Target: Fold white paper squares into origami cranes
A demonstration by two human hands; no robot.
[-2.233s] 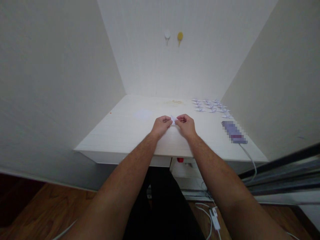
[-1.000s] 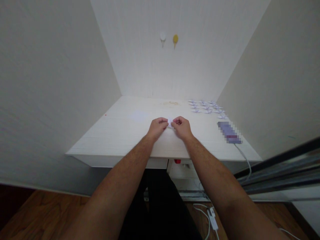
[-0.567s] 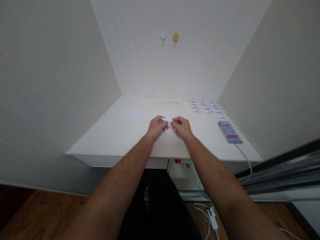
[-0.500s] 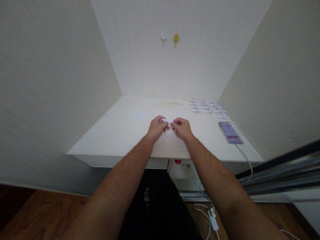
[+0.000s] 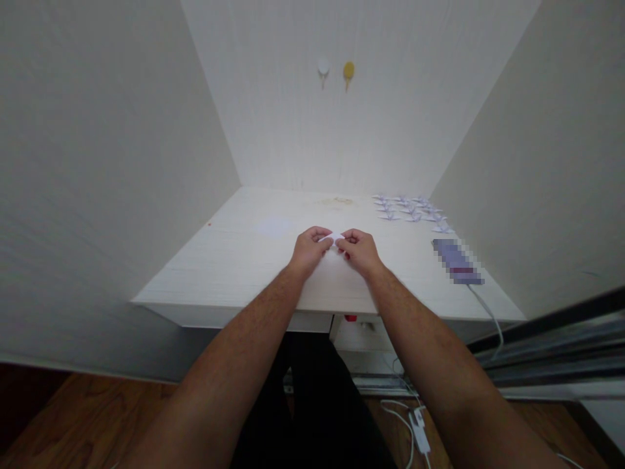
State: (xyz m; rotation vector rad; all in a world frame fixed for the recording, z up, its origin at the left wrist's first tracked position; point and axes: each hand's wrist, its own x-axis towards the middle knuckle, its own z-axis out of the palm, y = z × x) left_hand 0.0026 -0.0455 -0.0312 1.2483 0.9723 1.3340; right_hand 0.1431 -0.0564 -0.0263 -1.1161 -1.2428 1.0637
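Note:
Between my two hands is a small folded piece of white paper (image 5: 335,237), held just above the white desk (image 5: 234,260). My left hand (image 5: 311,249) pinches its left side between thumb and fingers. On the other side, my right hand (image 5: 360,250) pinches the right part the same way. The fingertips cover much of the paper, so its exact folds are hidden. Several folded paper cranes (image 5: 409,208) stand in rows at the desk's back right.
A pixelated phone-like device (image 5: 458,262) lies at the right with a white cable (image 5: 488,312) running off the edge. Faint pale paper (image 5: 275,226) seems to lie left of centre. Two hooks (image 5: 348,70) hang on the back wall. A power strip (image 5: 418,430) rests on the floor.
The fingers have shifted slightly on the paper, and its visible part between the hands looks different in shape. The whole view has moved a little. Both hands keep their hold.

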